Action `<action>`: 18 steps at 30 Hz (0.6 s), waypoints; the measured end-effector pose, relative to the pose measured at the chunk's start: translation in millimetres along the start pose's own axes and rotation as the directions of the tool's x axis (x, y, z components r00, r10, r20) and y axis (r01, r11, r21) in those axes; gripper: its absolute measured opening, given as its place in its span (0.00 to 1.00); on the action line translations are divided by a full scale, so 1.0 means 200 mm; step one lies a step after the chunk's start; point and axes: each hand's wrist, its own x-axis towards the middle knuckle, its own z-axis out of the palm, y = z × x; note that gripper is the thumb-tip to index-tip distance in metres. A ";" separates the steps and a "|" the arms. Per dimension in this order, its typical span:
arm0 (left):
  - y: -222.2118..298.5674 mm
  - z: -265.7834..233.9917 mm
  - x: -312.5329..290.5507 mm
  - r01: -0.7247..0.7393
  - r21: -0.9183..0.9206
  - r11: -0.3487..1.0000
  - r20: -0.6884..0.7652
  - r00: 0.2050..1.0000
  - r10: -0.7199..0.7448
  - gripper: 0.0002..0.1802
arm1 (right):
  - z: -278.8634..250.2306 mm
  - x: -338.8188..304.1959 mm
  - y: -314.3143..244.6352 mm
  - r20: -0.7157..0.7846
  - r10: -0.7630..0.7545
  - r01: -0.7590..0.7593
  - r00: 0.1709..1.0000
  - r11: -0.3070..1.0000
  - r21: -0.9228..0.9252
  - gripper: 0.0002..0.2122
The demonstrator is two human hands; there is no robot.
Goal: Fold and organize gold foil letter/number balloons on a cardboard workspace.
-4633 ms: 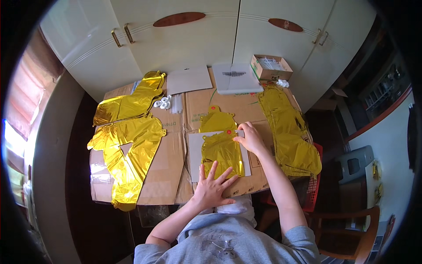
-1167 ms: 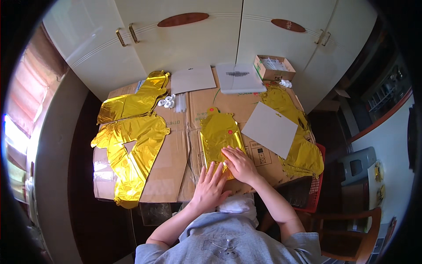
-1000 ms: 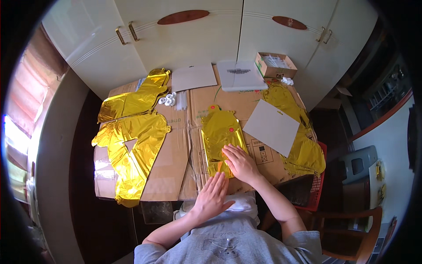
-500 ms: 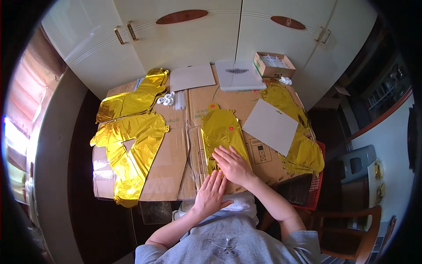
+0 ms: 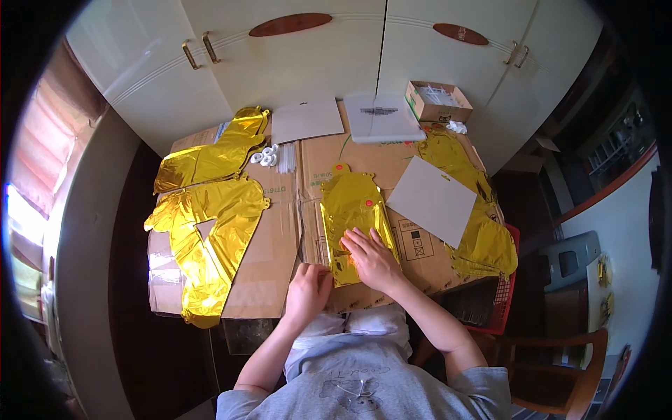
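A folded gold foil balloon [image 5: 353,203] with two red dots lies lengthwise in front of me on the cardboard. My right hand [image 5: 372,260] rests flat on its lower part, fingers stretched out. Curled at its lower left edge is my left hand [image 5: 308,290], closed, with thumb and fingertips at the foil; the exact grip is partly hidden. To the left lie two more gold foil balloons, one spread near me [image 5: 217,245] and one behind it [image 5: 203,161]. Another gold foil balloon [image 5: 486,248] lies at the right, partly under a grey-white card [image 5: 432,201].
Flattened cardboard [image 5: 276,241] covers the table. White ribbon rolls [image 5: 265,156] and clear straws [image 5: 286,159] sit behind the left balloons. Farther back are a pale card [image 5: 306,119], a translucent bag [image 5: 383,120] and an open box of white sticks [image 5: 439,103]. A red basket [image 5: 500,308] stands at the right.
My left hand has drawn back to the left and curled from flat to closed at the foil's edge. The right hand stays almost in place on the foil.
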 end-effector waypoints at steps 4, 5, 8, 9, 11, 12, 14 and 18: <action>-0.04 0.00 0.08 0.022 -0.109 0.994 0.044 0.999 -0.017 0.11 | 0.00 0.00 0.00 -0.002 -0.004 0.004 1.000 1.000 0.010 0.18; -0.04 0.00 0.09 0.012 -0.115 0.993 0.060 0.998 -0.005 0.10 | -0.01 0.00 0.00 -0.004 -0.004 0.005 1.000 1.000 0.017 0.18; -0.05 0.01 0.13 0.061 -0.125 0.990 0.095 0.994 -0.050 0.11 | -0.01 -0.01 0.00 -0.001 -0.008 0.008 1.000 1.000 0.023 0.19; -0.04 0.00 0.14 0.095 -0.130 0.987 0.121 0.989 -0.080 0.12 | -0.01 -0.01 0.01 0.001 -0.004 0.004 1.000 1.000 0.023 0.19; -0.01 -0.03 0.15 0.168 -0.137 0.976 0.174 0.974 -0.143 0.13 | -0.01 -0.01 0.01 0.007 0.003 -0.003 1.000 1.000 0.027 0.20; -0.02 -0.02 0.16 0.159 -0.141 0.977 0.173 0.976 -0.133 0.13 | 0.00 -0.01 0.01 0.004 0.006 -0.006 1.000 1.000 0.029 0.20; -0.04 0.00 0.19 0.141 -0.150 0.979 0.168 0.979 -0.115 0.14 | 0.00 -0.01 0.01 -0.003 0.009 -0.009 1.000 0.999 0.034 0.20; -0.06 0.00 0.24 0.186 -0.156 0.970 0.247 0.958 -0.144 0.14 | 0.00 -0.01 0.01 -0.001 -0.014 0.014 1.000 1.000 0.022 0.21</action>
